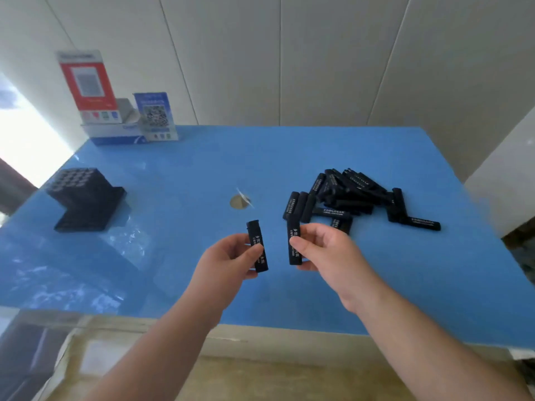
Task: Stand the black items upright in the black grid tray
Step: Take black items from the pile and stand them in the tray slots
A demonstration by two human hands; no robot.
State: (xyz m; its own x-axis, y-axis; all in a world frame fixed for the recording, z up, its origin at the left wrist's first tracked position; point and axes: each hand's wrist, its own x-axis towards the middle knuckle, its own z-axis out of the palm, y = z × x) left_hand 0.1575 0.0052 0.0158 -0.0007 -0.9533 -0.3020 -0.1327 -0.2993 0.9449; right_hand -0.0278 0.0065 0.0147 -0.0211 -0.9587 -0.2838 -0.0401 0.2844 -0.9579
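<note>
two bare forearms come up from the bottom edge of the view, each ending in a bare hand: the left hand (231,257) and the right hand (328,250). no sleeve or cuff shows on either arm, which are uncovered right to the frame's lower edge. the wrists carry no watch, band or bracelet, and the fingers (301,245) show no rings or gloves. the nails that can be seen look short and plain. nothing else of the person is in view.
</note>
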